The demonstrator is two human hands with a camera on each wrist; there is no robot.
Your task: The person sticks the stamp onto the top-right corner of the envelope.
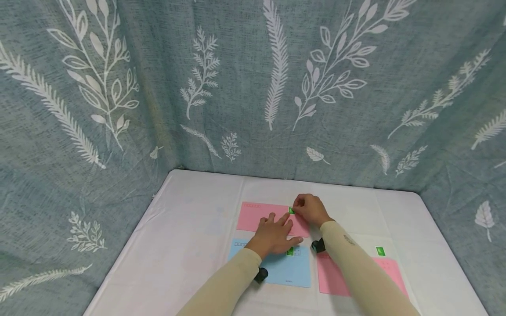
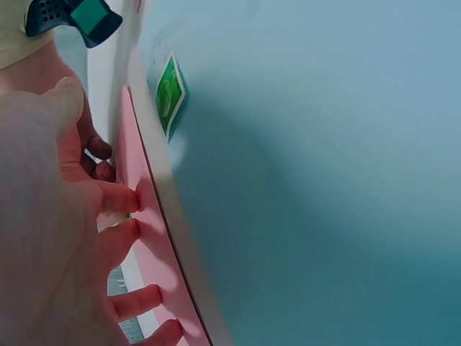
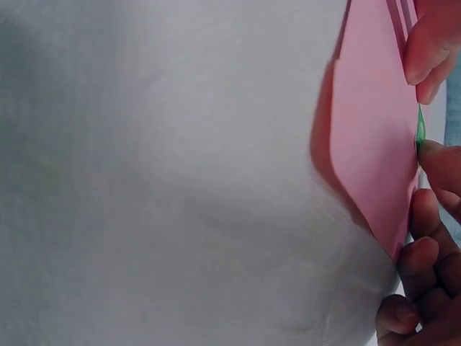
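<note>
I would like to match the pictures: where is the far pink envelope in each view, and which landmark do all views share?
Head: far pink envelope, just right of centre, below the middle.
Left wrist: the envelope slants, left of centre.
Right wrist: the envelope is toward the right edge.
Shared landmark: the right hand, visible in all three.

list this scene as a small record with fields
left hand: fingers spread, touching far pink rectangular paper envelope
right hand: fingers curled at green white-bordered stamp on that envelope
near left: light-blue rectangular paper envelope bearing second green stamp
near right: another pink envelope, third green stamp by its far edge
surface: white cloth-covered table
</note>
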